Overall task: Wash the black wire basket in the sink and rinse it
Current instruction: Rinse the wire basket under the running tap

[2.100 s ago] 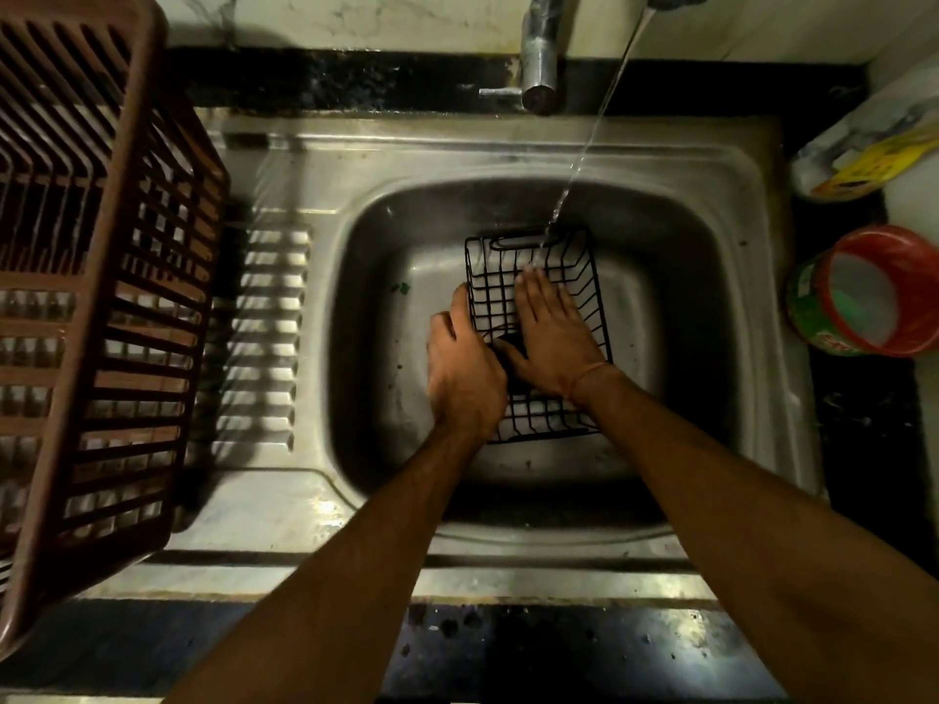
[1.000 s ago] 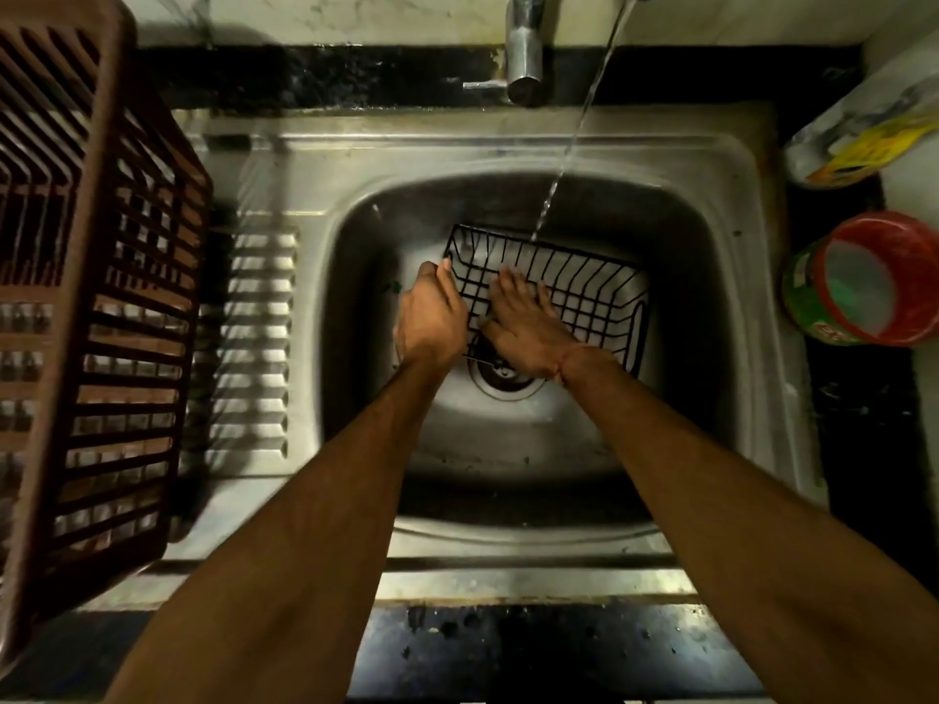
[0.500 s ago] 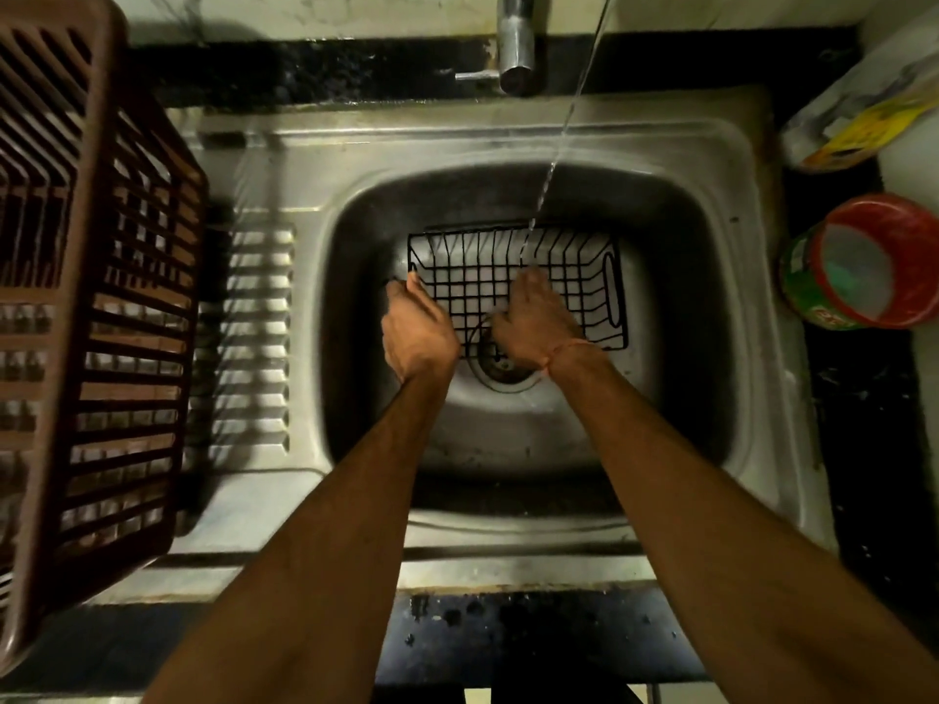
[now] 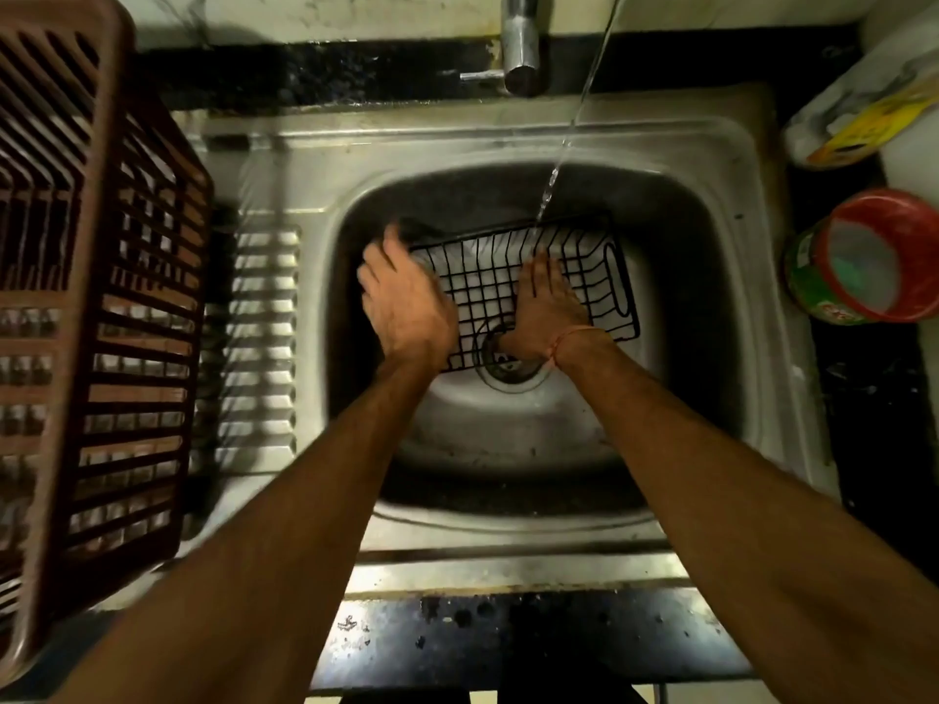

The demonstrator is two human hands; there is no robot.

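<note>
I have the black wire basket (image 4: pixel 528 287) lying over the drain (image 4: pixel 510 365) in the sink (image 4: pixel 711 160), under the water stream (image 4: pixel 554 170). My right hand (image 4: pixel 546 307) presses flat inside; my left hand (image 4: pixel 404 302), blurred, looks open at its end. I should rub every wire, turning it through the stream.

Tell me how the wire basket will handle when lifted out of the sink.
The basket is thin open wire, so probably light and fairly stiff. The water stream falls on it, so its wires are likely slippery. The right hand lies flat inside it, the left hand is at its end.
</note>
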